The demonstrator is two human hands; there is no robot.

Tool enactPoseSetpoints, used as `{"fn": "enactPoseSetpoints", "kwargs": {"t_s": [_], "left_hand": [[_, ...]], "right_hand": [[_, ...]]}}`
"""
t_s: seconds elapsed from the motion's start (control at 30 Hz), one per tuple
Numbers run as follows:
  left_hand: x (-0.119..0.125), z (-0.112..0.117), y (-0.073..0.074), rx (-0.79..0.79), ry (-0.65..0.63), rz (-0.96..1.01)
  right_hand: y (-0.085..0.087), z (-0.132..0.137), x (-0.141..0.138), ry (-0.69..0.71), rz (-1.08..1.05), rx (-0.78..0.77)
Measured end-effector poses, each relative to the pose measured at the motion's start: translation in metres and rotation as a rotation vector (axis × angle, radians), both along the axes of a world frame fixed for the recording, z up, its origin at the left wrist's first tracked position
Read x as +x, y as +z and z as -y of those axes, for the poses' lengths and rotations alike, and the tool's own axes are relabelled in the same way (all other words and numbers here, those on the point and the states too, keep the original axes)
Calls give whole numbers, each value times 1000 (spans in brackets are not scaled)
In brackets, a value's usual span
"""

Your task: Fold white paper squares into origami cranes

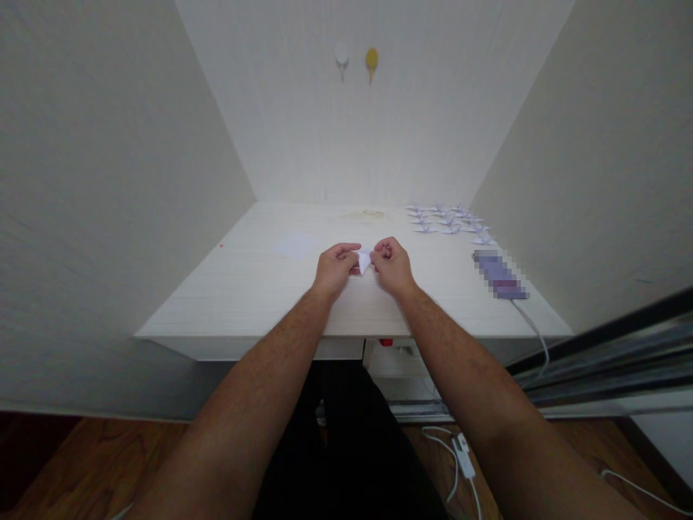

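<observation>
A small folded piece of white paper (pixel 364 259) sits between both hands above the middle of the white desk (pixel 260 289). My left hand (pixel 334 268) pinches its left side with curled fingers. My right hand (pixel 392 264) grips its right side, fingers closed. Both forearms reach forward from the near edge of the desk. A flat white paper sheet (pixel 297 245) lies on the desk just left of my left hand.
Several folded paper cranes (pixel 447 219) lie at the back right of the desk. A blurred-out flat device (pixel 499 275) with a white cable (pixel 533 328) rests at the right. Walls close in on three sides. More cables lie on the wooden floor (pixel 460 451).
</observation>
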State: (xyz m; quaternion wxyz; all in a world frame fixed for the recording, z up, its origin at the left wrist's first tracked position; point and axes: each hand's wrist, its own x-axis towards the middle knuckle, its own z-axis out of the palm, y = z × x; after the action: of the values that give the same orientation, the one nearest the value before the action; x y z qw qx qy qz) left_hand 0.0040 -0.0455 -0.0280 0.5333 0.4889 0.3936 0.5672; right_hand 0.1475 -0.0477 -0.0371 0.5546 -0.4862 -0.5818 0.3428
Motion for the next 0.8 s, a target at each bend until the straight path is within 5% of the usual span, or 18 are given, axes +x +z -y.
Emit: {"fn": "enactPoseSetpoints", "kwargs": {"t_s": [0.4, 0.8], "left_hand": [[1, 2, 4, -51, 0, 33], [1, 1, 1, -47, -50, 105]], "right_hand": [[1, 4, -2, -56, 139, 223], [1, 5, -2, -63, 235, 236]]}}
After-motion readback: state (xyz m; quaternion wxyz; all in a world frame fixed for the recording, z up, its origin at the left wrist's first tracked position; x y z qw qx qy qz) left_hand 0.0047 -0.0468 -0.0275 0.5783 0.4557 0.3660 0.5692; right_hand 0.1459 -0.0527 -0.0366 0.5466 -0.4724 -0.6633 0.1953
